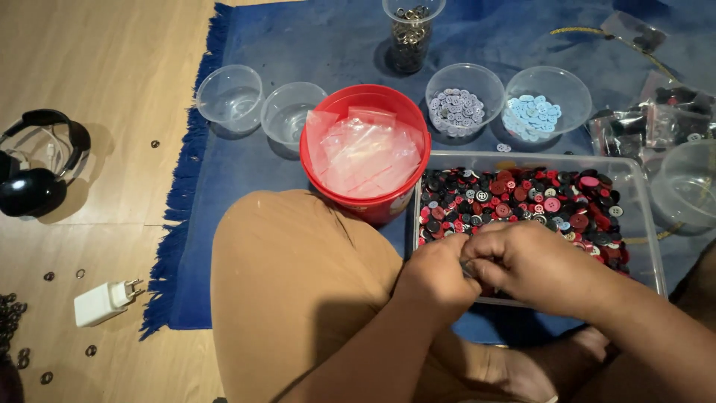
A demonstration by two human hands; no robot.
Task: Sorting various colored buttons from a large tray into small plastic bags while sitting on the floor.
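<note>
Left hand: the left hand (438, 275) is curled shut, its fingertips pressed against those of the other hand over the near edge of the clear tray (647, 224).
Right hand: the right hand (533, 261) is also closed, fingers bent inward; the two hands pinch something small and dark between them, too hidden to name.
Tray: a clear rectangular tray on the blue rug (313, 37), filled with mixed buttons (522, 198) in red, black, pink and white; the hands cover its near left corner.
Red tub: a red round tub (365, 153) stands just left of the tray, touching it, with small clear plastic bags (365, 153) inside.
Knee: the person's bent knee in tan cloth (298, 276) lies before the tub and hides its lower edge.
Bowls behind: one clear bowl of grey buttons (459, 110), one of light blue buttons (531, 116), two empty clear bowls (230, 95) to the left.
Jar: a tall clear jar of metal rings (410, 33) at the far edge.
Floor at left: black headphones (33, 175), a white plug adapter (104, 302), scattered small rings on wood.
</note>
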